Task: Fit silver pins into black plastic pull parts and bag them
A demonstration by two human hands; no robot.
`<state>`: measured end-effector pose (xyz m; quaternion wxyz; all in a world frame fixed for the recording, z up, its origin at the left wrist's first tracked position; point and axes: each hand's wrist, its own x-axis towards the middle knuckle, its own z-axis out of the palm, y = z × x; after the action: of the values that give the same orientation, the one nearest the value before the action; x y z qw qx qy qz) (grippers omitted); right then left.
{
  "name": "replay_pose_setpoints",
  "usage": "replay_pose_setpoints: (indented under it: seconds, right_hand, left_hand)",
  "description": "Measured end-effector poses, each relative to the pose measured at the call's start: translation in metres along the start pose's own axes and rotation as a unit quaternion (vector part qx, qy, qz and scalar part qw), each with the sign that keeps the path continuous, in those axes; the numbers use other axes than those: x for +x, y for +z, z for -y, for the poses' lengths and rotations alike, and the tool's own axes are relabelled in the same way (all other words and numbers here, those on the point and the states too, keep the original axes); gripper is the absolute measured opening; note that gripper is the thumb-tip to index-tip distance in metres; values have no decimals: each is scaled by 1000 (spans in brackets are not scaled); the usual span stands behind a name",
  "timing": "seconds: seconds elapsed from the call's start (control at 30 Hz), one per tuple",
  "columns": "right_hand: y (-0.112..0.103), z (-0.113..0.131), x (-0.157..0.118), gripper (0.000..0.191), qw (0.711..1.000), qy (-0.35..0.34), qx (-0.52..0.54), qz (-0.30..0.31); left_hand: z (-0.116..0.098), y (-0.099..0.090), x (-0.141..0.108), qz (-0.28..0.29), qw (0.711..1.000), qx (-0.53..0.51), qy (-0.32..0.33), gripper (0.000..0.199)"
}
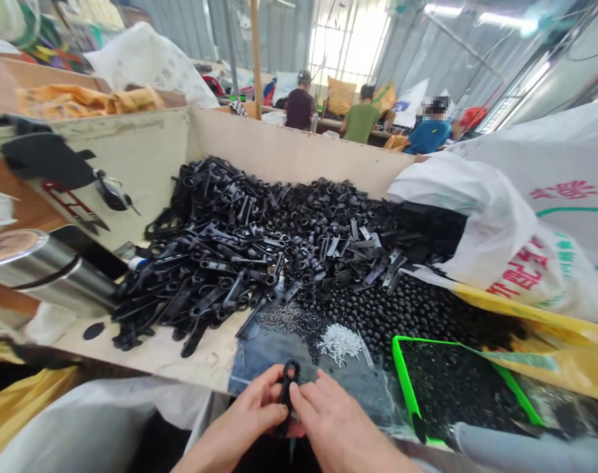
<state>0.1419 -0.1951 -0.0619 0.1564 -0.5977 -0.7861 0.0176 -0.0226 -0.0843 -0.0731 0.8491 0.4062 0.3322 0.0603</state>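
My left hand (256,404) is closed around a black plastic ring-ended handle (291,373), held with its ring up at the table's front edge. My right hand (331,407) presses its fingers against the same handle from the other side; its lower part is hidden between my hands. Just beyond my hands lie a pile of small silvery pins (340,344) and a patch of small dark metal pieces (286,320). Behind them is a big heap of similar black handles (205,263). Black balls (402,312) spread to the right of the pins.
A bright green-rimmed tray (401,374) of small black bits stands at right, near a grey tube (520,450). White printed sacks (500,230) bulge over the right side. At left are a steel flask (42,266) and a wooden side wall (146,148). Several people sit far back.
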Motion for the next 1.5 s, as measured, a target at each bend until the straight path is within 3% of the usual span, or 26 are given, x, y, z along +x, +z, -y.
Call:
replay_pose_setpoints:
  seconds: [0.07,0.1,0.17,0.27,0.33,0.4,0.53,0.67,0.83,0.9,1.0,1.1,1.17,1.23,1.33,1.5]
  right_hand:
    - [-21,-25,-7,27,984,122,128,10]
    - [-29,-41,-8,25,968,205,136,-43]
    - [-41,-79,-9,28,928,336,77,-144]
    - [-48,-135,-1,41,860,456,-23,-229]
    - [-51,-164,7,42,824,506,-81,-242]
    - [-53,-183,13,41,813,525,-119,-220]
    - [-56,-199,17,37,847,490,-147,-145]
    - [-45,-191,14,34,898,403,-134,-110]
    - [-20,-170,19,30,951,268,-106,-111]
    - [-20,-167,20,30,955,238,-118,-135]
    - [-35,-161,20,30,930,254,-159,-215]
    - [-51,-134,19,29,903,259,-173,-295]
    - [-53,-100,19,26,934,183,-114,-286]
    - [-45,-63,19,27,965,99,-46,-237]
    - [-18,-23,16,29,972,33,-4,-235]
    - [17,-10,8,41,972,53,43,-224]
  left_hand:
    - [-3,3,2,7,1000,23,20,43]
    - [-4,6,4,0,999,35,31,41]
    - [-5,15,11,-23,997,53,44,45]
    - [-1,26,23,-69,995,53,55,51]
    - [2,30,31,-112,990,35,79,52]
    - [4,31,36,-156,981,12,111,54]
    - [6,30,40,-203,967,-23,150,56]
    - [6,32,38,-192,970,-27,149,54]
    - [4,29,31,-160,979,-33,122,51]
    - [0,28,25,-156,981,-40,109,48]
    - [-8,26,15,-125,986,-72,87,43]
    - [-15,29,11,-88,985,-117,89,39]
    - [-16,33,13,-79,982,-137,103,37]
    - [-16,38,15,-79,977,-165,111,35]
    - [-15,47,18,-93,963,-224,119,31]
    - [-11,51,14,-133,944,-277,120,29]
